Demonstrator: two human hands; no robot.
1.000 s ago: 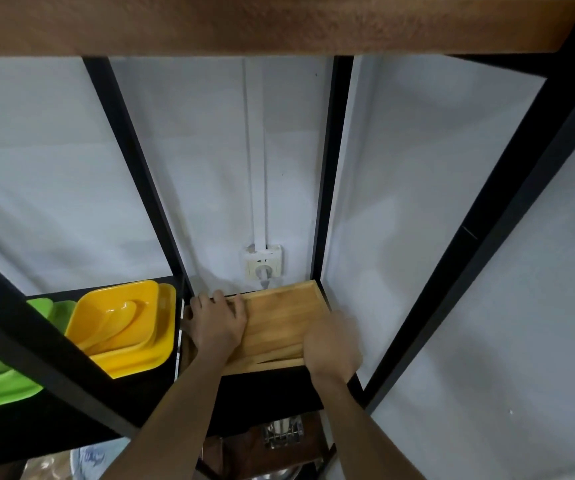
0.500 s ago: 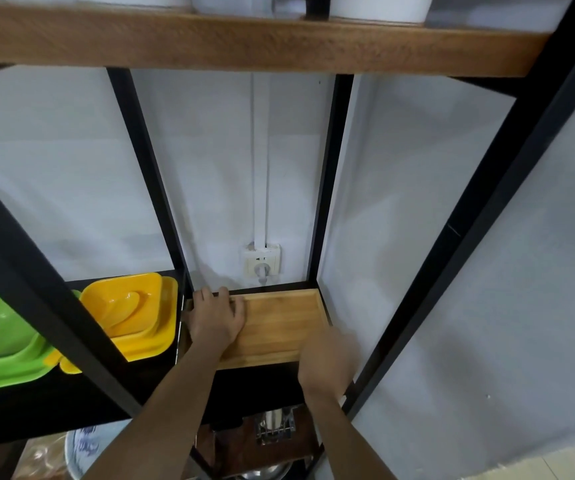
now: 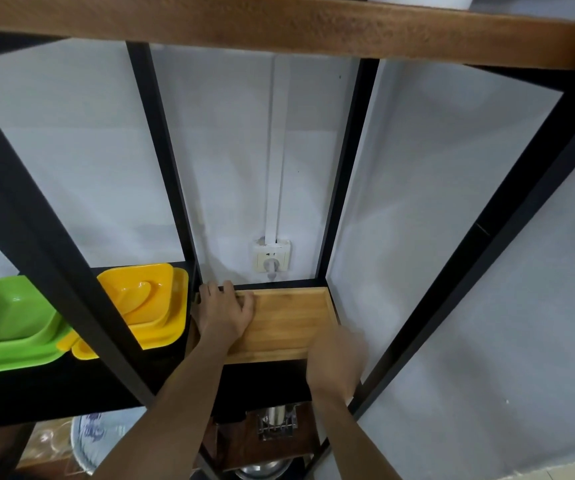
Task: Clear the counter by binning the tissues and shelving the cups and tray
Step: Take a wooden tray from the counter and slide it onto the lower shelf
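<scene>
Tray (image 3: 289, 320): light honey-brown wood with fine lengthwise grain, darker along the rim.
Shelf frame (image 3: 344, 174): matt black uprights and black lower shelf board.
Upper shelf board (image 3: 279, 27): reddish mid-brown wood, speckled grain.
Yellow dishes (image 3: 147, 303): bright orange-yellow, plain, glossy.
Green dishes (image 3: 9, 323): vivid lime green, plain.
Wall (image 3: 71, 168): pale grey-white, with a white cable duct (image 3: 276, 150) and an off-white socket (image 3: 272, 260).
Plate on the shelf below (image 3: 88, 434): white with a blue pattern, possibly floral; too blurred to be sure.
Rack below the tray (image 3: 277, 422): silvery metal on dark brown wood.
</scene>
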